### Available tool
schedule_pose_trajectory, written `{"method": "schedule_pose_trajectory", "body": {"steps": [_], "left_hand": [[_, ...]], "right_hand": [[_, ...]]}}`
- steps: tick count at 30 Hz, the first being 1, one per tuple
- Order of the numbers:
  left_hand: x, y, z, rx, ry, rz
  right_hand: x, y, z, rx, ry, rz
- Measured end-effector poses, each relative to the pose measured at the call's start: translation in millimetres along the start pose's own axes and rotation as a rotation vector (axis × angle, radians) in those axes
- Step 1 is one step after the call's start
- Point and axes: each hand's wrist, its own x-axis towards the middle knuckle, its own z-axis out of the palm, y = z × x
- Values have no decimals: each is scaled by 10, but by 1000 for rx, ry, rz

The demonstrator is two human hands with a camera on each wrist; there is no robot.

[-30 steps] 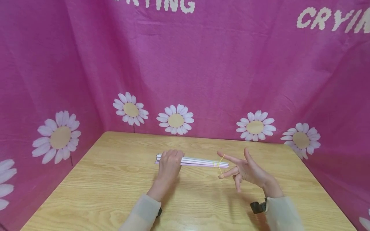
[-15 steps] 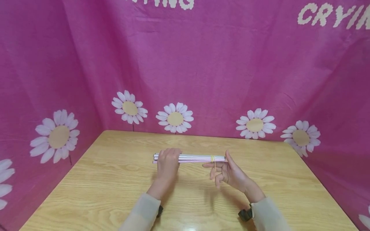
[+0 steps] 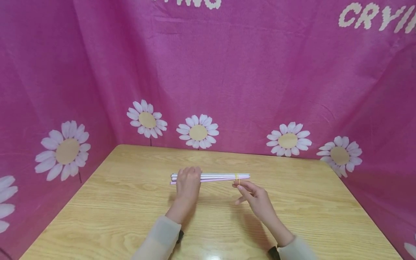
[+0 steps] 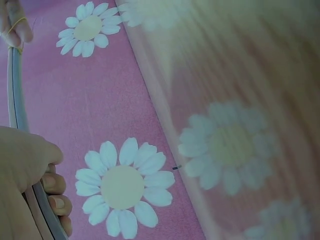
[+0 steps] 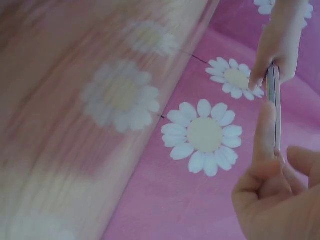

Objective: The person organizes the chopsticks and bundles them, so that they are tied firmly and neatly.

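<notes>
Lying level, pale pink-and-white sticks (image 3: 214, 177), yellow-banded; left fingers (image 3: 191, 172) clamped round, right fingers (image 3: 238, 186) pinching band (image 3: 237, 177)

Your left hand (image 3: 188, 182) grips the straw bundle (image 3: 214, 177) near its left end while your right hand (image 3: 251, 195) pinches the yellow rubber band (image 3: 237, 177) near its right end.

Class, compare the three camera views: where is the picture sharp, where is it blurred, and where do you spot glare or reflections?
Head view: sharp; a white glare spot on the glossy wooden table at the near edge. Left wrist view: the printed white daisy is fairly crisp, its reflection in the tabletop smeared. Right wrist view: the left hand gripping the bundle of thin pink sticks is soft, the reflections badly blurred.
</notes>
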Motion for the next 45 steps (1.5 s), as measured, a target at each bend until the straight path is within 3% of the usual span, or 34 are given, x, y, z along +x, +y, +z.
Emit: {"method": "schedule_pose_trajectory", "body": {"steps": [5,10,16,20,25,30,33,38,42,45], "left_hand": [[-16,19,8,29,-15,4],[-25,34,-9,26,-41,-5],[-16,48,-6,36,-32,4],[-26,67,-18,38,-60,18],[-50,94,-20,33,-81,25],[-46,105,-23,9,-51,28],[-35,104,-37,12,-54,33],[-20,91,-52,18,-75,46],[-16,79,-48,2,-59,62],[-19,78,-48,-8,-44,78]], "right_hand": [[-39,-49,74,-145,162,-83],[-68,-22,114,-444,319,-339],[-22,1,104,-630,477,-594],[4,24,67,-724,546,-681],[26,52,35,-778,571,-728],[55,68,-12,-758,554,-747],[59,88,-52,-703,502,-729],[89,157,-165,-489,393,-668],[130,220,-309,-310,330,-560],[143,273,-412,-156,234,-450]]}}
